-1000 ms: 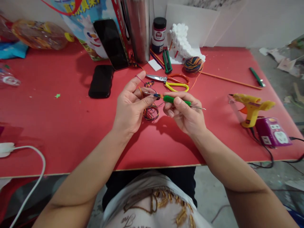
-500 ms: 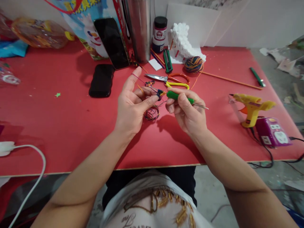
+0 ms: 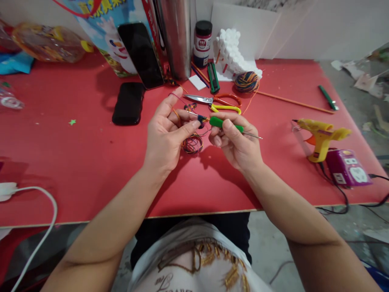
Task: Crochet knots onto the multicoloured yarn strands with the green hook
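Above the red tabletop (image 3: 75, 162), a small dark-blue-and-orange looped-yarn piece (image 3: 201, 119) is pinched in the thumb-and-finger grip of the left hand (image 3: 164, 137), while a green-handled metal hook (image 3: 216, 122) is clasped in the right hand (image 3: 240, 142).

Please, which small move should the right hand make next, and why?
Probably the right hand should ease the green-handled hook toward the orange strand to catch it: the left hand pinches the small dark yarn piece, the hook reaches that piece, and the strand runs close by, across the left hand. Whether it is caught already is too small to tell.
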The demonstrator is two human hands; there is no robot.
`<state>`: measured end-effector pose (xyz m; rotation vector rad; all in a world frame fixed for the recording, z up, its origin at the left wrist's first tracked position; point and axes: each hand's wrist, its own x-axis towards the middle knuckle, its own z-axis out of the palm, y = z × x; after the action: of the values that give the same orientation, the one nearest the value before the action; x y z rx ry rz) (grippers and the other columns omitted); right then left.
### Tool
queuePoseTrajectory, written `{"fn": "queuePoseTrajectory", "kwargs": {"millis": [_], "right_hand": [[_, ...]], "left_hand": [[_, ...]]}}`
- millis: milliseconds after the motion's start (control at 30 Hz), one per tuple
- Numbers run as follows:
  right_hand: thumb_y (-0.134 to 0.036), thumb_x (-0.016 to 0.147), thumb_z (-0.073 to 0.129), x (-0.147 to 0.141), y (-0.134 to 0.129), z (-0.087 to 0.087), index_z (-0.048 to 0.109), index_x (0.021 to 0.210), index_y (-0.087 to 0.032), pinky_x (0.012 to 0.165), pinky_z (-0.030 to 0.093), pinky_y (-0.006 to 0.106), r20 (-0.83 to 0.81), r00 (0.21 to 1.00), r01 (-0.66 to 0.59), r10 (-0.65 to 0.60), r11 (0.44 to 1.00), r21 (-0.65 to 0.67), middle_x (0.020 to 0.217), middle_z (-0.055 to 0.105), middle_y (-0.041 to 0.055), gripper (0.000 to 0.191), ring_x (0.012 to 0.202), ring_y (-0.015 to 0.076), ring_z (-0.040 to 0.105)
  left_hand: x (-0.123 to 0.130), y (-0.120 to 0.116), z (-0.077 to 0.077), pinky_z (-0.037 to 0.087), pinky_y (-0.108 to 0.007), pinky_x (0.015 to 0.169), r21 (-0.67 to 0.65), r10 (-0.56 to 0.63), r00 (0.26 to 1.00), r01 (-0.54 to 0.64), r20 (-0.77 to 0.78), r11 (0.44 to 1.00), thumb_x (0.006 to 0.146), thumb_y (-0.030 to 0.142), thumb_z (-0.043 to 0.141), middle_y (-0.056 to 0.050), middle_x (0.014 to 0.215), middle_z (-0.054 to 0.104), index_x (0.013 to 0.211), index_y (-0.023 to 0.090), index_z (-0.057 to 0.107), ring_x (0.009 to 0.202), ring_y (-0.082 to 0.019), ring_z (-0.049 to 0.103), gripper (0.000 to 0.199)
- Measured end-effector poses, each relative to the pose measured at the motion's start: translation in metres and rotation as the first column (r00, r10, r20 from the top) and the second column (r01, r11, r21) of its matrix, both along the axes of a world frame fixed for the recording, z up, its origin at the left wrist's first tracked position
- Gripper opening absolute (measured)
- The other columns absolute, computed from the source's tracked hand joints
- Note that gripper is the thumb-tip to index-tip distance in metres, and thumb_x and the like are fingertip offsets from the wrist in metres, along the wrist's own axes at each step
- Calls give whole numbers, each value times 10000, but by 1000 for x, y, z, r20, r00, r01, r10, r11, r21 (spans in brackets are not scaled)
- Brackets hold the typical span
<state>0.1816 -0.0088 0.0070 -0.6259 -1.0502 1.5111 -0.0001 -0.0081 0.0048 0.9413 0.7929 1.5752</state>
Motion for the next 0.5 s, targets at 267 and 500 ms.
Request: {"fn": "queuePoseTrajectory", "kwargs": {"millis": [267, 500], "right_hand": [[-442, 930, 912, 4, 2, -1, 847, 1025, -267, 605, 586, 300, -18, 997, -75, 77, 995, 61, 804, 811, -7, 209, 604, 125, 667], [-523, 911, 913, 1, 4, -5, 832, 1046, -268, 669, 627, 342, 0, 997, 80, -81, 992, 94, 805, 792, -6, 300, 648, 146, 692]], "left_hand": [[2, 0, 1, 655, -291, 840, 116, 13, 999, -7, -44, 993, 767, 218, 1044, 33, 924, 777, 1391, 352, 749, 908, -162, 759, 703], [5, -4, 1, 647, -318, 924, 88, -31, 999, 33, -25, 996, 812, 178, 995, 34, 943, 779, 1515, 356, 650, 960, -169, 779, 803]]}}
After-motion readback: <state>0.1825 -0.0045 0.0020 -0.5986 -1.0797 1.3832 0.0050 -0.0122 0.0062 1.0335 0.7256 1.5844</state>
